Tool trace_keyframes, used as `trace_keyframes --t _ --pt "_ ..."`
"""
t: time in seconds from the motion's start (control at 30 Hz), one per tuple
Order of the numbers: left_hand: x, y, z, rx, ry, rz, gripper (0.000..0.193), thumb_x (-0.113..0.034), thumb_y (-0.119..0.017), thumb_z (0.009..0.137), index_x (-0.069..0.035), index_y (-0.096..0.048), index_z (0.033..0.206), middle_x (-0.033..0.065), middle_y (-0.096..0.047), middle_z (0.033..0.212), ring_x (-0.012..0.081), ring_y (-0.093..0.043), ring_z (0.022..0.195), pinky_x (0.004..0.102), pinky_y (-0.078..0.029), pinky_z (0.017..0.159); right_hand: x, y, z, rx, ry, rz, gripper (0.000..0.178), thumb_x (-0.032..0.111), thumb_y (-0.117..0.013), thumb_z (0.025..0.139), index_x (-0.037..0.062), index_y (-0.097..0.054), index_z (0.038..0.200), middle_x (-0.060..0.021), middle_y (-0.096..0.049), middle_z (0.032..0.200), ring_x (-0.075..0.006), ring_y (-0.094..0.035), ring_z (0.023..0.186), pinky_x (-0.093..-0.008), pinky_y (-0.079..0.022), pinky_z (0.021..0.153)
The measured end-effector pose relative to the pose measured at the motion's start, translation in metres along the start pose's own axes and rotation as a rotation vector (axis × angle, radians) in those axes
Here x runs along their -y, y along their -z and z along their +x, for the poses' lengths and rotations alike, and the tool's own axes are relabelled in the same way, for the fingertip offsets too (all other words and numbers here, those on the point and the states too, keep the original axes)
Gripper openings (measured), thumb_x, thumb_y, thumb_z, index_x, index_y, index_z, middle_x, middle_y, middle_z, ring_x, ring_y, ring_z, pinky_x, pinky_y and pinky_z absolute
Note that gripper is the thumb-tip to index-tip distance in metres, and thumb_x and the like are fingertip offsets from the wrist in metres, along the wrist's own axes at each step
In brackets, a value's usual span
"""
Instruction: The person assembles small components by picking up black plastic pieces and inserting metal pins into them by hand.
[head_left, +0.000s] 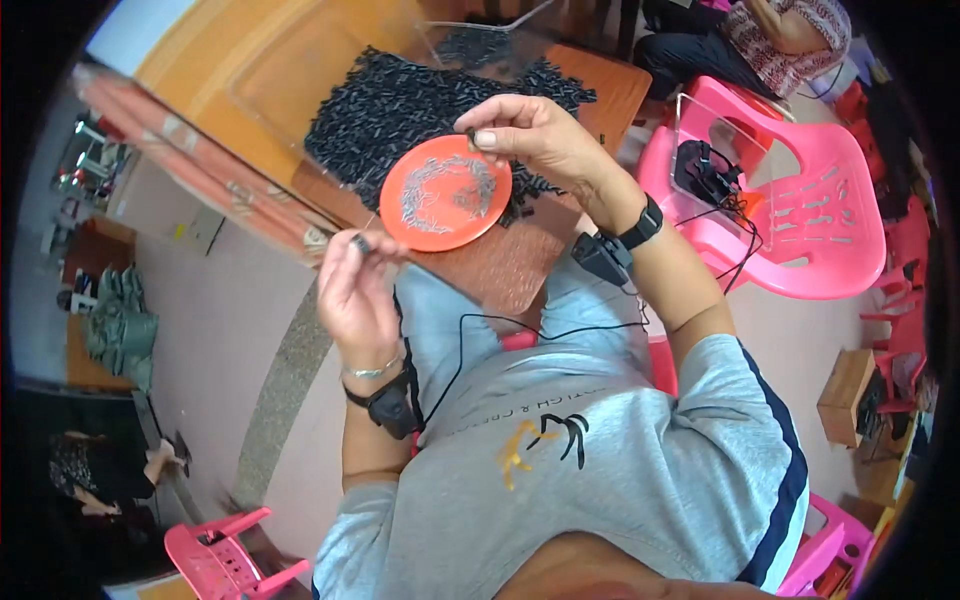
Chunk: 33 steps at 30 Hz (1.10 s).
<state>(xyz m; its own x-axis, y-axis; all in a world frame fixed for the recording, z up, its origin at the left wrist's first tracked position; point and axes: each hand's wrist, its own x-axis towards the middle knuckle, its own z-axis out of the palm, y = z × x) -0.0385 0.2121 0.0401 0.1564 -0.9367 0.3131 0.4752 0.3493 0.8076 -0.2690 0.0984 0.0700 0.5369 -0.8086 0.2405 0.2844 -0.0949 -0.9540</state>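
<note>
My left hand (352, 300) is raised at the near left of a round red plate (430, 238). Its thumb and fingertips pinch a small dark piece (360, 243). Over the plate's far right rim, my right hand (530, 135) holds another small dark piece (472, 137) between thumb and forefinger. Many tiny silvery bits (415, 188) lie on the plate, roughly in a ring. Behind it spreads a large heap of short black pieces (365, 120), partly covered by the plate and my right hand. The exact kind of these pieces is too small to make out.
The heap lies in a clear plastic tray (265, 85) on a brown wooden table (620, 85). A pink plastic chair (825, 255) at the right bears a black device (705, 175) with cables. A black cable (462, 345) crosses my lap. Another person (765, 45) sits at the far right.
</note>
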Motion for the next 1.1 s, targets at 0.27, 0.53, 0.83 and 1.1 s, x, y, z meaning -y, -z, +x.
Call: trace_keyframes --t 0.27,0.53,0.83,1.1 --pt "-0.005 -0.039 -0.023 0.171 0.057 0.043 0.02 -0.018 -0.047 0.092 0.001 -0.053 0.092 0.0123 -0.059 0.085 0.0219 -0.059 0.082 0.0336 -0.045 0.082 -0.013 -0.035 -0.025 0.141 0.076 0.154 0.022 0.01 -0.062 0.087 0.0024 -0.066 0.107 -0.0026 -0.067 0.095 -0.0073 -0.061 0.082 -0.0205 -0.049 0.076" --pt "0.005 -0.04 -0.019 0.207 0.133 0.059 0.021 -0.021 -0.051 0.09 0.0 -0.054 0.091 0.0109 -0.058 0.084 0.0213 -0.058 0.082 0.0342 -0.044 0.082 -0.009 -0.039 -0.03 0.156 0.083 0.091 0.024 0.012 -0.061 0.088 0.001 -0.065 0.108 0.0023 -0.058 0.08 -0.0055 -0.052 0.072 -0.0192 -0.044 0.068" --pt "0.023 -0.036 -0.008 0.197 0.213 0.066 0.022 -0.022 -0.051 0.091 0.0 -0.054 0.09 0.0093 -0.058 0.083 0.0196 -0.057 0.082 0.0332 -0.045 0.082 -0.021 -0.036 -0.019 0.083 0.054 0.188 0.018 0.012 -0.064 0.086 0.0037 -0.067 0.101 -0.002 -0.067 0.085 -0.0064 -0.059 0.075 -0.0193 -0.046 0.067" --pt "0.031 -0.034 -0.002 0.198 0.242 0.04 0.024 -0.024 -0.051 0.091 0.0 -0.054 0.091 0.0094 -0.057 0.083 0.019 -0.056 0.082 0.0323 -0.044 0.082 -0.039 -0.035 -0.012 0.097 0.028 0.176 0.017 0.013 -0.064 0.086 0.0041 -0.068 0.1 -0.0011 -0.067 0.087 -0.0055 -0.058 0.076 -0.0186 -0.046 0.066"
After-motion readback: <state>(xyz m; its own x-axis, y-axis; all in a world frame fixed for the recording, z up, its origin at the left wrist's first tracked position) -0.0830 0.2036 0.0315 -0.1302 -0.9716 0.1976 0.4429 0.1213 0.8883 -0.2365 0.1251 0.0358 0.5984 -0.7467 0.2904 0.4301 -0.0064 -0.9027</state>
